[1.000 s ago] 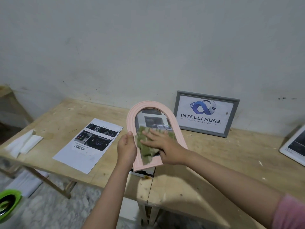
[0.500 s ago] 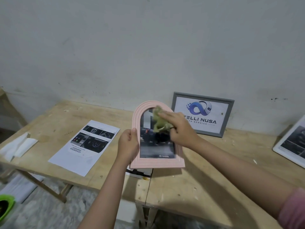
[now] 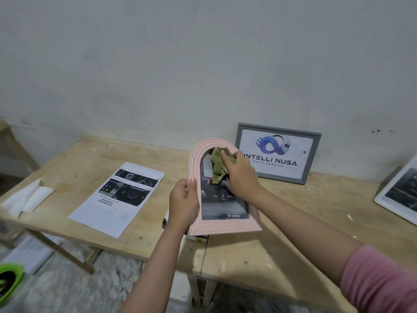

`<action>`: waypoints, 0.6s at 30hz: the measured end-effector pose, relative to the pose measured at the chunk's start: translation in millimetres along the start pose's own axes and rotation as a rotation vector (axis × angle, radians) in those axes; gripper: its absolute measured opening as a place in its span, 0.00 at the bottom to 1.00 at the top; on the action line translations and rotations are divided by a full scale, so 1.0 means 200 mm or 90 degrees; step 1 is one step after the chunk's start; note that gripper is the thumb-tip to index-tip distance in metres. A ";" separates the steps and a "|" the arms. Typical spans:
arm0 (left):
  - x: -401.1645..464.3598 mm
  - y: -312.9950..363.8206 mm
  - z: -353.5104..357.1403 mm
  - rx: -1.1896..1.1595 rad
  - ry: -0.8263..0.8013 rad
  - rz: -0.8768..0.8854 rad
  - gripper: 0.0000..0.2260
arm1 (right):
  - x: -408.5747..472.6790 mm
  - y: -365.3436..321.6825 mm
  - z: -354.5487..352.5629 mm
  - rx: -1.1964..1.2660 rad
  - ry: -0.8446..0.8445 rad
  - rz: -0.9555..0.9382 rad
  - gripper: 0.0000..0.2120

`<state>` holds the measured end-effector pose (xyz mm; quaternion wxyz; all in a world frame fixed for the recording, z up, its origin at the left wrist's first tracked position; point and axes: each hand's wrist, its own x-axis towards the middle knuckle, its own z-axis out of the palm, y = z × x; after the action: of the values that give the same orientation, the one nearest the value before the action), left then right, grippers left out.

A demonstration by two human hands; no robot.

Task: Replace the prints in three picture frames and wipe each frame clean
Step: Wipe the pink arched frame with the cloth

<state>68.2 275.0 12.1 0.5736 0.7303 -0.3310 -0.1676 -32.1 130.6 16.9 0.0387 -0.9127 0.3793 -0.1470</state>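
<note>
Holding the pink arched frame point(image 3: 223, 227) upright over the near edge of the tabletop point(image 3: 282, 251), left hand point(image 3: 184, 201) wrapped around its 9 o'clock rim. Pressing a green cloth point(image 3: 217, 167), bunched under the curled fingers of the right hand point(image 3: 241, 177), against the glazing near 12 o'clock. Probably handling light and stiff, with a smooth, smudge-prone, breakable front; gripping by the ridged rim, not the pane, looking safest. Grey frame point(image 3: 313, 154) standing at 1 o'clock.

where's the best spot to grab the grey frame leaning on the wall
Probably the grey frame's top rail, reached from above: it leans back against the wall with that edge exposed, while its base rests on the table and the pink frame crowds its left side.
</note>
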 end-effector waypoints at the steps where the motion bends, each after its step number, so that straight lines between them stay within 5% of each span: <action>1: -0.01 0.00 0.00 -0.005 0.004 -0.001 0.16 | -0.01 -0.01 -0.02 -0.011 -0.021 0.021 0.37; 11: -0.01 0.03 0.03 -0.026 0.074 -0.006 0.17 | -0.11 -0.03 -0.10 0.022 -0.148 0.156 0.15; 18: 0.08 0.04 0.01 -0.071 0.165 -0.024 0.15 | -0.28 -0.06 -0.06 0.033 -0.221 0.129 0.15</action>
<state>75.4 262.4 21.2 0.6481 0.7188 -0.2306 -0.1008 -65.1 180.0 17.2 0.1414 -0.8803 0.4528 0.0078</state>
